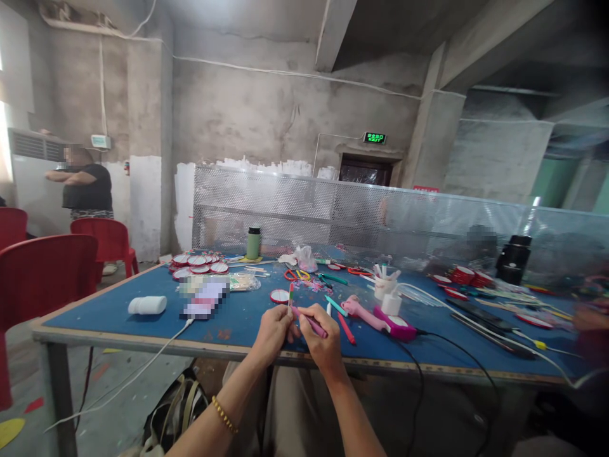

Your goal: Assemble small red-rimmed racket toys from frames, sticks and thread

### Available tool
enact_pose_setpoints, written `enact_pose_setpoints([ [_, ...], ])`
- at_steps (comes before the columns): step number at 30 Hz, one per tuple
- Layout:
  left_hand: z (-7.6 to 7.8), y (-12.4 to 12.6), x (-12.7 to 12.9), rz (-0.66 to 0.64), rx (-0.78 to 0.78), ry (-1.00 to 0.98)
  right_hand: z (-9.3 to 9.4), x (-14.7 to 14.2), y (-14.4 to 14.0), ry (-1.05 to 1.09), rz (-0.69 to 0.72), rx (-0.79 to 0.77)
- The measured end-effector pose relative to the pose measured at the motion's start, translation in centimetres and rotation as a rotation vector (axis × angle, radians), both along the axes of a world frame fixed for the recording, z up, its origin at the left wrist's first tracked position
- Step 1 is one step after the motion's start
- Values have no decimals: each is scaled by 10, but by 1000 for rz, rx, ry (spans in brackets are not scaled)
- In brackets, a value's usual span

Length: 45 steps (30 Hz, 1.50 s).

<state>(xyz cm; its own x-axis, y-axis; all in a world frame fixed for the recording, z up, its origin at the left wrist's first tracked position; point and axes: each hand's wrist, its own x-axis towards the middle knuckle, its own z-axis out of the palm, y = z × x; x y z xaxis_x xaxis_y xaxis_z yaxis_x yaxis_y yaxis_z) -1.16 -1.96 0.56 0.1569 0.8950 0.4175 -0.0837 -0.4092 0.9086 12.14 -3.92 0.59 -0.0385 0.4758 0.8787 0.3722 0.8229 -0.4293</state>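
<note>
My left hand [273,331] is closed on a slim upright stick [291,293] coloured red and green at its top. My right hand [324,343] grips a purple-pink marker pen [314,324], its tip end close to the stick and my left fingers. Both hands are over the front edge of the blue table [209,335]. Just beyond them lies a small round white disc with a red rim [279,296]. To the right are a red marker [347,329], a teal marker [335,305] and a pink hot glue gun [366,314].
At the left are a white bottle [148,305], a phone [207,301] on a cable and a pile of red-rimmed discs [200,261]. A green flask [254,243], scissors [302,275] and a cup of markers [384,283] stand or lie farther back. Cords cross the right side.
</note>
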Motion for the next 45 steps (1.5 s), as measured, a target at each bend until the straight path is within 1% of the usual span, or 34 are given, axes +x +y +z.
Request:
enact_pose_setpoints([
  [5,1,-2,0,-17,-34,-9,0,0,0,36,-45,15],
  [10,1,-1,0,2,5,3,1,-1,-1,0,-6,3],
  [15,-2,1,0,-20,-23,-10,1,-1,1,37,-41,16],
  [19,-3,3,0,-20,-11,-7,0,-1,2,19,-15,10],
  [23,-3,4,1,-26,-37,-7,-1,-1,3,54,-52,33],
  [28,-3,3,1,-19,-18,-3,-1,-1,2,20,-17,11],
  [33,-3,4,2,-19,-43,2,-1,-1,2,40,-76,22],
  [37,-4,5,3,-11,-34,11,-2,-1,4,-2,-55,37],
  [42,-7,7,3,-32,-44,-10,-4,0,7,32,-100,65],
  [45,-7,7,3,-30,-36,-6,-3,-1,7,16,-77,52],
])
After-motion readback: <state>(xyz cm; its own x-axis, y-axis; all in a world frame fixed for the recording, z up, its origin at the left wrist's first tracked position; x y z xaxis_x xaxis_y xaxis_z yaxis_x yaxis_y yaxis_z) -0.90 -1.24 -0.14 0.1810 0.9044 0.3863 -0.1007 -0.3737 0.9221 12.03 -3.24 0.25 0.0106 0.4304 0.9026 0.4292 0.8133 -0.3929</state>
